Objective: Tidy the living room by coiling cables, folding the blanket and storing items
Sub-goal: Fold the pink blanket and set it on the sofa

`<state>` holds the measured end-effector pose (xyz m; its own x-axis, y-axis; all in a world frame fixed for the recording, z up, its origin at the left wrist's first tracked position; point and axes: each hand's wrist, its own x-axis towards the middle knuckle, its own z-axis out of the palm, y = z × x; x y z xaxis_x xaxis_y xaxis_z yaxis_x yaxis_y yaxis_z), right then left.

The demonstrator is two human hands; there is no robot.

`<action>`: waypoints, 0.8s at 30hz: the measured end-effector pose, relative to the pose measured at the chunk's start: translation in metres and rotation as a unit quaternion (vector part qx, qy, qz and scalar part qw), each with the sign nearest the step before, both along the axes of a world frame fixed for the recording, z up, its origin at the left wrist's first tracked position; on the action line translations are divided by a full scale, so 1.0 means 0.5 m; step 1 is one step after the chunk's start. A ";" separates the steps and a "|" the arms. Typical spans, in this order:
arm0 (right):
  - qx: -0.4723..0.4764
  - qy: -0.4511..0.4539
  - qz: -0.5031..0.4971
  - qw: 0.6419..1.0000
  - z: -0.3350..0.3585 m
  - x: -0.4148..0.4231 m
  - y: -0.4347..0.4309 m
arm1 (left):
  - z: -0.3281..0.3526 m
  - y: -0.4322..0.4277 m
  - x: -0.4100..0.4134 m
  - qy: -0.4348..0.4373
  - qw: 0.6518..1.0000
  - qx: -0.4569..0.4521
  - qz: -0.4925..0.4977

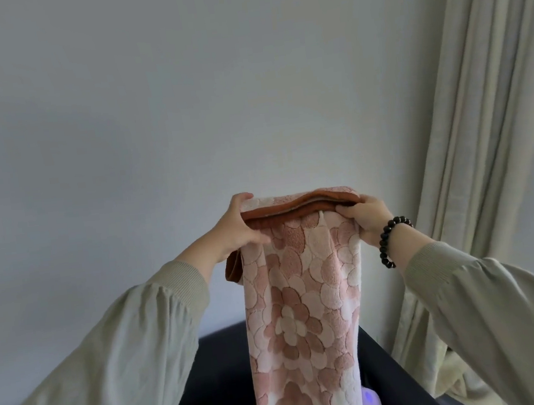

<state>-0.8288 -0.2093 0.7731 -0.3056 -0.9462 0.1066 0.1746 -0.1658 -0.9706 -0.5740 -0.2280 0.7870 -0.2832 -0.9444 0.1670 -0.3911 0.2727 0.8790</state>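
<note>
Up front, we're gripping blanket (303,298) top edge, left hand (235,229) and right hand (368,215) pinching corners, long axis hanging straight down.

Blanket (303,298) between hands, curtain (488,110) right.

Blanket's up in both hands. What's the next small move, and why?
Probably lower the top edge toward the sofa and fold the strip in half: the blanket hangs as a narrow, layered strip, the left hand and right hand grip its top corners, with a long tail unfolded.
</note>
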 end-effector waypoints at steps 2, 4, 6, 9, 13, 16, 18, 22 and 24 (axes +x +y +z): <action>0.008 0.041 -0.014 0.999 -0.006 -0.008 -0.007 | -0.004 -0.001 0.003 -0.053 0.997 -0.044 0.020; -0.009 0.130 -0.034 0.991 -0.003 -0.021 -0.004 | -0.005 -0.003 0.011 -0.033 0.997 -0.059 0.023; -0.046 0.206 -0.024 0.977 0.001 -0.032 0.000 | 0.000 -0.003 0.020 0.029 0.999 -0.030 0.023; -0.054 0.186 0.058 0.979 0.012 -0.043 0.001 | 0.005 -0.005 0.028 0.130 0.991 0.022 0.039; 0.001 0.107 0.214 0.971 0.041 -0.053 0.014 | 0.004 -0.010 0.018 0.235 0.968 0.051 0.071; 0.035 0.138 0.260 0.955 0.051 -0.053 0.012 | 0.001 -0.019 0.022 0.302 0.948 0.083 0.054; 0.050 0.192 0.239 0.951 0.049 -0.044 0.005 | -0.001 -0.022 0.031 0.285 0.954 0.092 -0.001; 0.024 0.471 0.064 0.880 0.040 -0.026 -0.005 | -0.004 -0.017 0.034 0.068 0.997 0.022 -0.036; 0.011 0.523 0.014 0.852 0.039 -0.019 -0.004 | -0.004 -0.017 0.033 -0.045 0.998 -0.032 -0.016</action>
<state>-0.8381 -0.2111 0.7928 -0.0316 -0.9565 0.2899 -0.7844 -0.1560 -0.6003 -0.5577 -0.2366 0.7848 -0.3292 -0.9231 0.1987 -0.4573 0.3400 0.8217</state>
